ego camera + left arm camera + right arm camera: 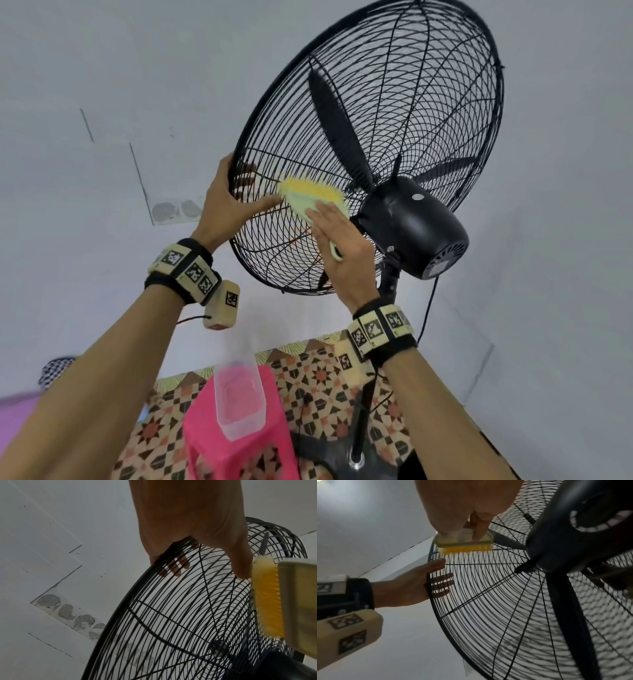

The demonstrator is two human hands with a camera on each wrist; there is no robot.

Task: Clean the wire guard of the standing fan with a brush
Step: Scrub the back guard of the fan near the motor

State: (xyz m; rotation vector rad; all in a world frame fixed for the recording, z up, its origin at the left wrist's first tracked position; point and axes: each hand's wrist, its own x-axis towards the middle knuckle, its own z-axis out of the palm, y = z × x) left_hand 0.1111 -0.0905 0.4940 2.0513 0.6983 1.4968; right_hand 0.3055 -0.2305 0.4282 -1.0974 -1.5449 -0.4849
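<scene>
Black wire makes up the wire guard (394, 113) of the standing fan (411, 222), which is tilted so that its rear side faces the person, with the motor housing (416, 226) at the centre of the guard and the blades (337, 130) visible through the wires. A brush (313, 198) with a pale green back and yellow bristles lies against the rear wires, between the guard's rim and the motor housing, bristles touching the wires. The right hand (342, 253) holds the brush from behind, its grip closed round the body with the thumb on one side and the fingers laid over the back; the handle end pokes out below the palm. The left hand (226, 205) clasps the guard's rim on the side away from the motor housing: its thumb lies on the rear wires just beside the brush, while its fingers (178, 566) wrap over the rim and show through the wires on the front. Below the fan head, the pole (363, 394) runs down to a patterned floor (318, 373), where a pink stool (239, 442) stands beside the pole with a clear plastic container (239, 401) on its top. Behind the guard is a pale wall (102, 85).
</scene>
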